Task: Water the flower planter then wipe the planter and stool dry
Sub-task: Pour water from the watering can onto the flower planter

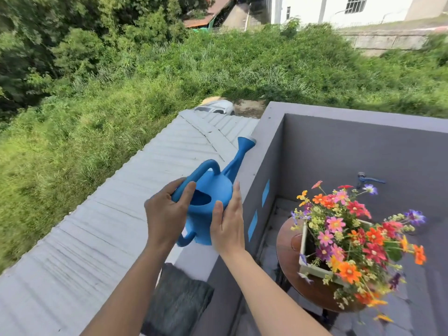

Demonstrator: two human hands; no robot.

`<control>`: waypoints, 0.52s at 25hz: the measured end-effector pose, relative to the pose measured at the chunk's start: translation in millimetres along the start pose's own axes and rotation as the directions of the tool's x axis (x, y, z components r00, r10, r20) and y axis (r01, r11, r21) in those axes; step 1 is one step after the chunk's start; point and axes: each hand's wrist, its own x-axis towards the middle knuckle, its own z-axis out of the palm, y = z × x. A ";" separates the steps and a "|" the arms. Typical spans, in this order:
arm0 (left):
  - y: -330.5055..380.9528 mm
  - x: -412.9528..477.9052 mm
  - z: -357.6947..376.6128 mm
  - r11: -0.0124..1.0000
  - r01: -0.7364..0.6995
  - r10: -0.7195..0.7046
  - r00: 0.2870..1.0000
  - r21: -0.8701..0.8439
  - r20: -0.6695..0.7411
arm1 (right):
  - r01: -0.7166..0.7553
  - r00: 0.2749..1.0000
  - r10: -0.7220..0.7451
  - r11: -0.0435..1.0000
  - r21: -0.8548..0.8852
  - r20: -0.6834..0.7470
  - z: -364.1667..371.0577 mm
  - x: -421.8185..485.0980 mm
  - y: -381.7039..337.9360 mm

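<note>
A blue watering can [213,187] is over the grey parapet ledge [244,175], its spout pointing up and away. My left hand [164,212] is wrapped around its arched handle. My right hand [228,224] lies flat against the can's right side. Down to the right, a white square planter [306,257] full of orange, red, pink and purple flowers [356,236] sits on a round brown stool [288,241]. A folded grey cloth [177,304] lies on the ledge between my forearms.
Grey walls [363,156] enclose the balcony corner. A blue tap [368,179] sticks out of the far wall behind the flowers. Beyond the ledge lie a corrugated grey roof [121,209] and a grassy slope. Blue tape marks [265,192] are on the inner wall.
</note>
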 end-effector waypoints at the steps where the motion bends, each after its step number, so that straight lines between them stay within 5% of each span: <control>1: 13.4 7.0 -4.6 1.000 -0.029 0.028 0.998 0.011 0.048 | 0.052 0.998 -0.052 0.999 -0.004 -0.033 -5.1 0.5 -7.3; 9: 102.4 19.3 -8.6 0.970 -0.243 0.221 0.922 0.029 0.318 | 0.244 0.907 -0.322 0.927 -0.284 -0.272 -58.5 -9.0 -34.2; 13: 135.4 29.2 -4.3 0.920 -0.381 0.292 0.824 0.093 0.485 | 0.206 0.893 -0.311 0.925 -0.319 -0.326 -69.6 -25.4 -45.8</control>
